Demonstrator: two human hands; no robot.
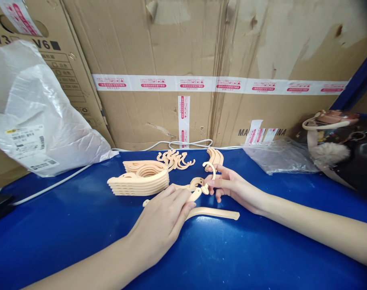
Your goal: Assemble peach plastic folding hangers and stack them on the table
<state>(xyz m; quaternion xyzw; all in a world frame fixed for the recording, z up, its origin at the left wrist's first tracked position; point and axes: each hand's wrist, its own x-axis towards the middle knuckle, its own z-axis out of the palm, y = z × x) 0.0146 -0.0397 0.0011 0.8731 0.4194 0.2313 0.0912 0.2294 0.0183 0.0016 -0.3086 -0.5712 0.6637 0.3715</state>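
Observation:
My right hand (231, 184) pinches a cream plastic hanger hook (214, 171) upright, its round base pointing down. Close beside that base is the holed end of a cream hanger arm (196, 195), gripped in my left hand (167, 211); whether the two touch I cannot tell. My left fingers hide the middle of this arm. A second, curved hanger arm (218, 212) lies on the blue table (219, 249), its left end behind my left hand. Behind my fingers is another cream piece with a rounded cut-out (196, 183).
Stacked hanger parts (138, 187) stand at the left, with a pile of loose hooks (176, 160) and several curved arms (216, 156) behind. Cardboard boxes (159, 117) wall the back. A white parcel bag (44, 112), clear plastic bag (280, 155), cable (53, 185) and dark bag (358, 157) surround the work.

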